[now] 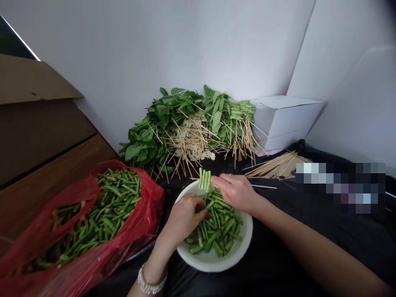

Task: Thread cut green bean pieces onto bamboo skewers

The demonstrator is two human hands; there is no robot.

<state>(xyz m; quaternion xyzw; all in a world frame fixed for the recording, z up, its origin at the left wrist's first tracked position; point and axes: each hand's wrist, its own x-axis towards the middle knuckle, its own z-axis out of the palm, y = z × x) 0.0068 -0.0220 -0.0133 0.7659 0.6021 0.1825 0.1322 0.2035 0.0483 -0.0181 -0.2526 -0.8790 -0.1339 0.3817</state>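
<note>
A white bowl (213, 260) holds several cut green bean pieces (221, 231). My right hand (236, 190) is closed over the bowl's far rim, holding a skewer (262, 187) threaded with a few bean pieces (204, 180) that stand up at its left end. My left hand (185, 216), with a pearl bracelet at the wrist, reaches into the bowl with fingers pinched on a bean piece.
A red plastic bag (93, 255) full of green beans lies at the left. Skewered leafy greens (173, 123) are piled against the wall. Loose bamboo skewers (278, 165) lie on the black cloth, a white box (287, 117) behind. A cardboard box (34, 107) stands far left.
</note>
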